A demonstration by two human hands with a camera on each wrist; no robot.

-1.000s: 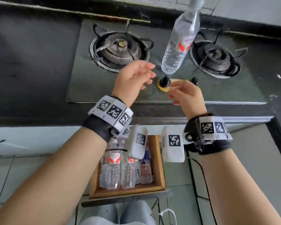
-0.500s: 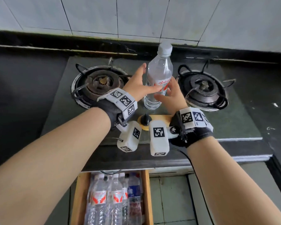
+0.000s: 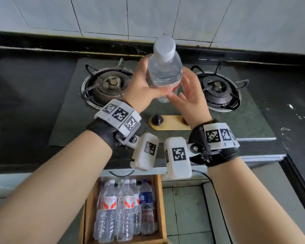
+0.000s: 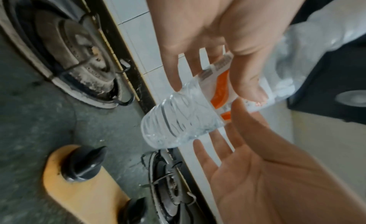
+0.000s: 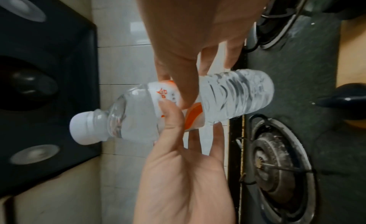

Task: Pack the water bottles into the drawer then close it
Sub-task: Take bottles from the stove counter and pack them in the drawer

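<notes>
A clear water bottle [image 3: 164, 71] with a white cap and an orange-and-white label hangs upright above the stove, between the two burners. My left hand [image 3: 144, 87] holds it, thumb across the label and fingers behind it. My right hand [image 3: 190, 95] is at the bottle's other side, fingers straight and spread, thumb tip touching the label. The left wrist view shows the bottle [image 4: 178, 118] between my left hand [image 4: 208, 31] and the right hand's open palm [image 4: 267, 172]. Below the counter the wooden drawer [image 3: 159, 205] stands open with several bottles [image 3: 125, 208] upright inside.
The gas stove has a left burner [image 3: 107, 85] and a right burner [image 3: 218, 87]. A wooden strip [image 3: 173, 123] with a black knob [image 3: 156, 118] lies at its front. A dark counter surrounds the stove, with a tiled wall behind and a tiled floor beside the drawer.
Both hands went from the stove's front to the bottle. It stood on the stove half a second ago; now it is lifted off, closer to the camera.
</notes>
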